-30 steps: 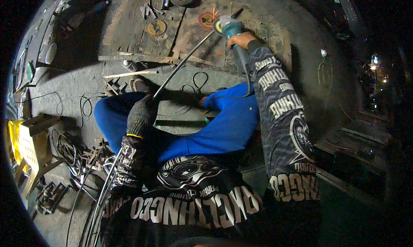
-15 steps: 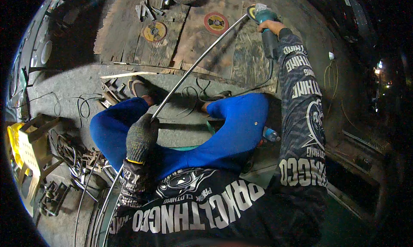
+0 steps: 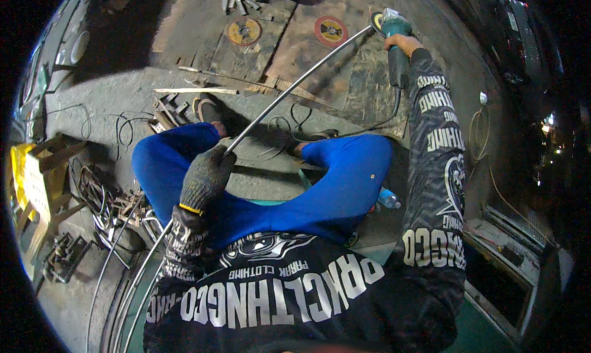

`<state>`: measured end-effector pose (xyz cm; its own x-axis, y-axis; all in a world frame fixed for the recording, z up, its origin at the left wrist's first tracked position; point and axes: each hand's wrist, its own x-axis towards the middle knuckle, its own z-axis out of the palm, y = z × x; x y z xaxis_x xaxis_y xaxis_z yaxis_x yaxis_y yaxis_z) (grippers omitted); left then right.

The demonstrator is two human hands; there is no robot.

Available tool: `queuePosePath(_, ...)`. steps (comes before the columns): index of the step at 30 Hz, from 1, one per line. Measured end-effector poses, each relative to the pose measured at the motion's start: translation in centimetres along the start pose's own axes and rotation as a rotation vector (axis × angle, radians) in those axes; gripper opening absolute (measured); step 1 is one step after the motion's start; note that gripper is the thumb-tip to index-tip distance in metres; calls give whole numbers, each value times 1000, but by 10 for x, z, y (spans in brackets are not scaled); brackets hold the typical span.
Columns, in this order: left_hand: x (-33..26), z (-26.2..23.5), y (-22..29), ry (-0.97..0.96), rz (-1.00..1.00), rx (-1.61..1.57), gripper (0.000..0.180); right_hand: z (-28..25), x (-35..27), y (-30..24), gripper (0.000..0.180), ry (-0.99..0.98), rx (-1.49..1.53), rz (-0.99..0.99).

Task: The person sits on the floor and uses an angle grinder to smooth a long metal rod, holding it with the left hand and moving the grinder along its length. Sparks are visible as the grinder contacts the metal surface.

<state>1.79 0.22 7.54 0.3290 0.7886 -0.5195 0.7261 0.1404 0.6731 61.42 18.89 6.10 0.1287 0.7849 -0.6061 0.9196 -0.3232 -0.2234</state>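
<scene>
While I sit with knees spread on the concrete, this is how it stands:

Left hand: my gloved left hand [image 3: 206,177], centre-left of the frame, has its fingers wrapped tight round the metal rod [image 3: 289,88] — a full fist on it, just above my blue trousers [image 3: 345,180].

Right hand: my bare right hand [image 3: 403,43], upper right of the frame, is closed round the body of the green angle grinder [image 3: 394,36], its cable trailing down toward my knee.

Rod axis: long and slightly bowed, it runs from lower left, past my left fist, diagonally up to upper right, where its far end meets the grinder's disc — touching or just short, I cannot tell.

Which way it lies: the free end sits up and right of my left fingers, so the right hand is the nearer one to it.

Around: two loose cutting discs [image 3: 331,30] lie on the worn board [image 3: 295,51] at top centre; scrap metal [image 3: 111,205] piles at left.
</scene>
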Motion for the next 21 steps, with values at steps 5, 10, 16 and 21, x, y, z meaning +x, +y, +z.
queuePosePath(5,7,2,-7,-45,-5,-37,36,47,-39,-55,22,-2,-83,-34)
queuePosePath(10,7,13,-25,20,178,42,37,81,-96,-107,28,-55,-377,-214)
queuePosePath(16,9,20,-36,5,238,58,37,140,-166,-163,64,87,97,6)
queuePosePath(21,16,25,-44,20,316,123,30,177,-191,-209,64,165,180,50)
